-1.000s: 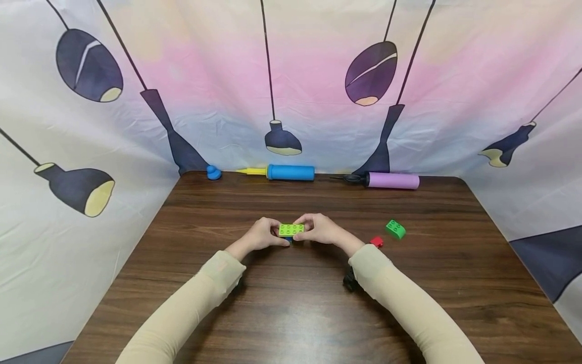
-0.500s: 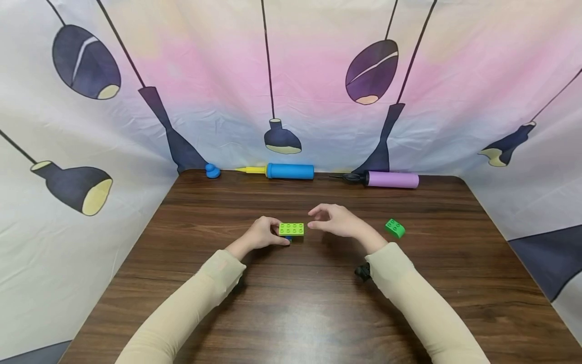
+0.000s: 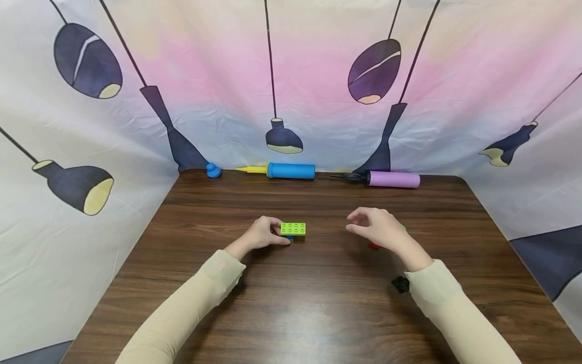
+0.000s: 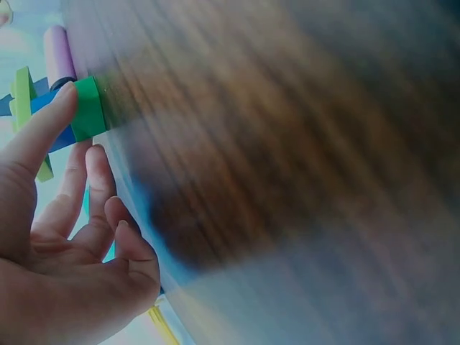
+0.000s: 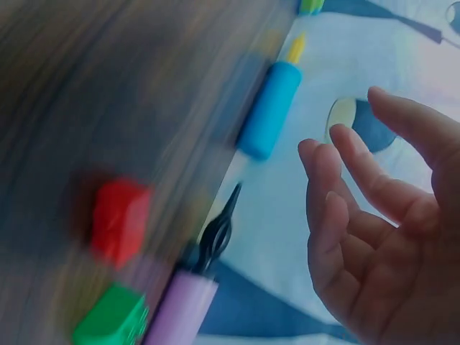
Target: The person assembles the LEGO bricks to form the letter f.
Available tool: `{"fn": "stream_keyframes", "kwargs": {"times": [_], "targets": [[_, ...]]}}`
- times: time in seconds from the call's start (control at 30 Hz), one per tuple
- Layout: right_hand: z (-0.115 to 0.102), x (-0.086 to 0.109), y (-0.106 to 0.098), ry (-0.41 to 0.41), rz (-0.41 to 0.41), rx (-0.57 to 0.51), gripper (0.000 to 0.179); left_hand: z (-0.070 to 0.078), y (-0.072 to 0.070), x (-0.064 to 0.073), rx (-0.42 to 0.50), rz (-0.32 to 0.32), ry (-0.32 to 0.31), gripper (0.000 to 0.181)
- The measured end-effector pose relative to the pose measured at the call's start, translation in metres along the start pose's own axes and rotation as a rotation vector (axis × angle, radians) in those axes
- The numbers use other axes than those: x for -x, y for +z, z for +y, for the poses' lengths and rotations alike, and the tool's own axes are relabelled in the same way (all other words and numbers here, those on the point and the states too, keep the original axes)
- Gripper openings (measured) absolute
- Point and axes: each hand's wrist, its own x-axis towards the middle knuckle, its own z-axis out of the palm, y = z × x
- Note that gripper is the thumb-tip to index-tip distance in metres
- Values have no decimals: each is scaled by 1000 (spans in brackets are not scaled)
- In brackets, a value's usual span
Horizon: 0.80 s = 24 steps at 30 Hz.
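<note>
My left hand (image 3: 262,234) pinches a small stack of toy bricks on the table. On top is a lime eight-stud brick (image 3: 293,229) that juts out to the right. The left wrist view shows a blue brick (image 4: 63,139) under it and a green brick (image 4: 90,108) at the bottom, with the thumb against their side. My right hand (image 3: 377,230) holds nothing, its fingers loosely bent and apart. It hangs over the right side of the table, partly covering a red brick (image 5: 120,221) and a curved green brick (image 5: 111,318), both plain in the right wrist view.
Along the table's back edge lie a blue rubber duck (image 3: 213,170), a blue hand pump (image 3: 291,171) with a yellow nozzle and a purple hand pump (image 3: 393,179) with a black nozzle. A printed cloth (image 3: 218,136) hangs right behind that edge.
My right hand has let go of the lime brick and moved right, over the loose red and green bricks. The left hand has stayed in place, holding the stack.
</note>
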Motion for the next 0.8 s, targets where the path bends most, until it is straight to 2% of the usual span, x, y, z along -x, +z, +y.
{"fn": "stream_keyframes", "kwargs": {"times": [0.13, 0.27, 0.53, 0.8], "targets": [[18, 12, -8, 62, 15, 62, 34, 0, 0, 0, -13, 2, 8, 27], [34, 20, -10, 134, -12, 115, 38, 0, 0, 0, -20, 5, 2, 26], [52, 31, 1, 259, -41, 195, 50, 3, 1, 1, -28, 9, -16, 28], [55, 31, 9, 261, -68, 215, 45, 2, 1, 3, -47, -5, 2, 26]]}}
